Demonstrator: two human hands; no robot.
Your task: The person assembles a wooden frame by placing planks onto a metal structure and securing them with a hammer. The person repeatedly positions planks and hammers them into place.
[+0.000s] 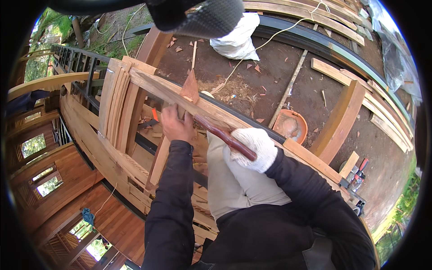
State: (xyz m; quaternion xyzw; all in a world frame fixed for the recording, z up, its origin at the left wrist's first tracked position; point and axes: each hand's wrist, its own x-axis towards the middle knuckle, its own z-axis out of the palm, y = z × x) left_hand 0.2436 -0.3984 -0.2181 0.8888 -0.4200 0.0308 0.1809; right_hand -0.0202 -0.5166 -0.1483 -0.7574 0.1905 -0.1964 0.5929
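Note:
My right hand [254, 148], in a white knit glove, is wrapped round the curved reddish-brown wooden handle [220, 135] of a tool. The handle slants up and left over the long wooden beam [211, 109]. At its far end the tool looks like a thin grey blade [168, 93], blurred and hard to tell from the wood. My bare left hand [177, 123] is beside the near edge of the beam, its fingers closed on a small piece of wood that they mostly hide. A triangular brown wood piece [190, 88] sits on the beam just beyond that hand.
Stacked curved timbers [118, 101] stand at left. An orange bucket [290, 126] and a white sack [236, 38] are on the dirt ground beyond the beam. A thick timber [339, 121] and red-handled tools [360, 171] lie at right. A cord [283, 33] trails across the ground.

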